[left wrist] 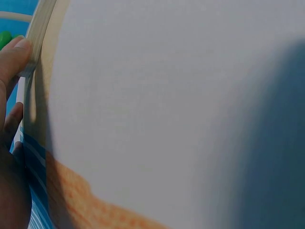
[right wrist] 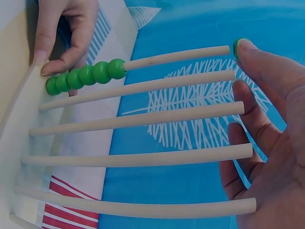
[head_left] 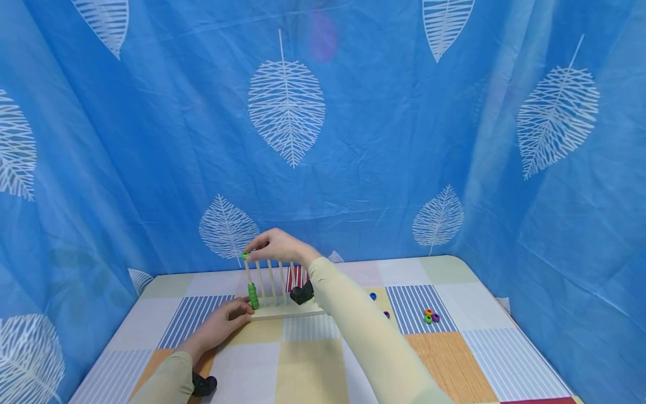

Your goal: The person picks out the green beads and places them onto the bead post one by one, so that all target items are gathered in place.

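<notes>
A pale wooden stand has a long base [head_left: 290,310] with a row of upright pegs [right wrist: 143,89]. Several green beads [right wrist: 83,76] are stacked at the foot of its leftmost peg. My right hand [head_left: 280,247] pinches another green bead [right wrist: 236,48] between thumb and finger, at the top of that same peg; in the right wrist view the bead sits just off the peg's tip. At the base's left end, my left hand [head_left: 222,324] grips the wood, its thumb [left wrist: 18,52] on the edge. The other pegs in the right wrist view carry no beads.
To the right of the stand lie a blue bead [head_left: 373,296] and a purple bead [head_left: 386,315]. Farther right, an orange bead [head_left: 428,312], a green bead [head_left: 428,319] and a purple bead [head_left: 435,317] cluster together. A blue leaf-patterned curtain [head_left: 363,140] surrounds the patchwork-covered table [head_left: 313,365].
</notes>
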The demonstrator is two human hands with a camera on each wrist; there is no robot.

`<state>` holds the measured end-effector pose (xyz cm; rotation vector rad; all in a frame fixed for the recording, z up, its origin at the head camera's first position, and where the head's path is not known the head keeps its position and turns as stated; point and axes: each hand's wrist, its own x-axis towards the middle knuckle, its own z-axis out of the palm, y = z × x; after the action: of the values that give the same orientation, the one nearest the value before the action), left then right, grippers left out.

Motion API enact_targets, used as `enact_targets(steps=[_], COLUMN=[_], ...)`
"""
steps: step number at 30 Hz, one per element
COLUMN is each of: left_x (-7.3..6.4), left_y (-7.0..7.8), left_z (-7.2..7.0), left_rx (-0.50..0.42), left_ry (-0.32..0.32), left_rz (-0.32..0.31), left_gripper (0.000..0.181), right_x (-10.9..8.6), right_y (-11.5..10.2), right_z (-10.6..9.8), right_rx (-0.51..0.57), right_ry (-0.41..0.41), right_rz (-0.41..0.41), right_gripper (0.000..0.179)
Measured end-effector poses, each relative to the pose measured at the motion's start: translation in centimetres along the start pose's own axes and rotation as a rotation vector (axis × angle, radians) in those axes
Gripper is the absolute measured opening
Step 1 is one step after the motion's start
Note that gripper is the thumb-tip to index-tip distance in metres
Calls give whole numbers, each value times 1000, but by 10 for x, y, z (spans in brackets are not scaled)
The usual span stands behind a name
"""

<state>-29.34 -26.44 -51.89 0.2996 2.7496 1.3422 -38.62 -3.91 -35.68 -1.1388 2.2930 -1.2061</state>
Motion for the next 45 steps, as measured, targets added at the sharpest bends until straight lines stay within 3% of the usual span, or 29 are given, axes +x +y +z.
enact_targets(steps=[25, 31, 37, 45], left_x=[2, 3, 2, -1], left_y=[1, 1, 0, -1], left_z=[2, 2, 1, 2], left_rx=[-9, -18, -5, 23], left_ry=[16, 13, 20, 34], left_rz=[-29, -11, -9, -32], left_gripper=[6, 5, 4, 3], right_x=[-1, -6, -17, -50], right_y=[-4, -5, -9, -10], right_z=[2, -3, -14, -35], right_rx=[-50, -45, -61, -154], right_ry=[-1, 17, 17, 22], right_rz=[-5, -5, -26, -45], right_gripper=[29, 30, 27, 23])
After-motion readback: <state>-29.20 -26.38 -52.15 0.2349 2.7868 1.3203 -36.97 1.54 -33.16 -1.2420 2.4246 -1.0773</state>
